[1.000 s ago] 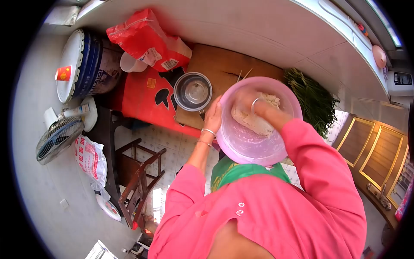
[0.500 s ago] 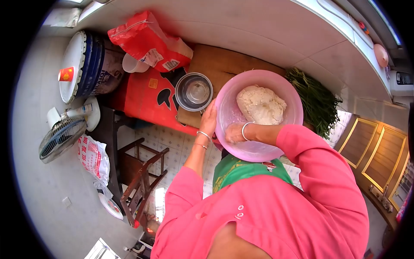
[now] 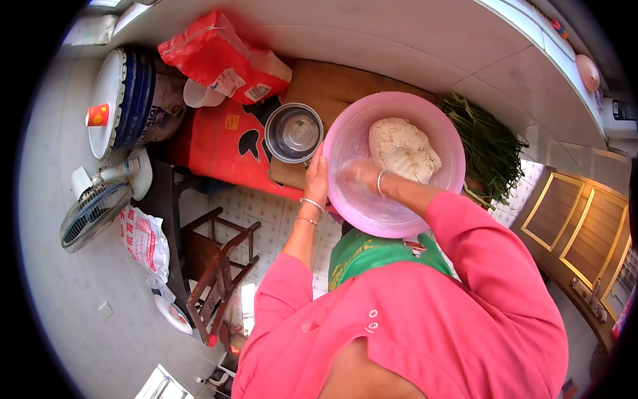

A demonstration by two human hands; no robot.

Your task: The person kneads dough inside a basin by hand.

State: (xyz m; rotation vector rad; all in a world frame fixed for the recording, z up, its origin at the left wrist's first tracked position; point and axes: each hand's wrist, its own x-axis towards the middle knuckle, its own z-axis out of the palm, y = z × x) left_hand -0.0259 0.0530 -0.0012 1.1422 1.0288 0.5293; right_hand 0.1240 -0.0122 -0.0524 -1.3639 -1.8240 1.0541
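A large pink basin [image 3: 454, 143] stands at the table edge in front of me, with a pale, rough lump of dough [image 3: 402, 149] in its far right part. My left hand [image 3: 318, 178] holds the basin's left side at the rim. Inside the basin, my right hand [image 3: 361, 177] is against the inner wall, left of the dough and apart from it. Motion smears its fingers, so their shape is unclear. Thin floury residue coats the basin's inside. A metal bowl [image 3: 294, 133] sits just left of the basin, close to my left fingertips.
Behind the bowl are a red flour bag [image 3: 226, 60] and a white cup [image 3: 203, 94]. Green leafy stalks [image 3: 485, 149] lie right of the basin. A wooden chair [image 3: 219, 272], a fan [image 3: 96, 213] and a large paint bucket [image 3: 149, 100] stand to the left.
My right hand has moved up along the basin's inner left wall, away from the near side. The basin looks slightly shifted up and left, along with the whole view. My left hand keeps its hold.
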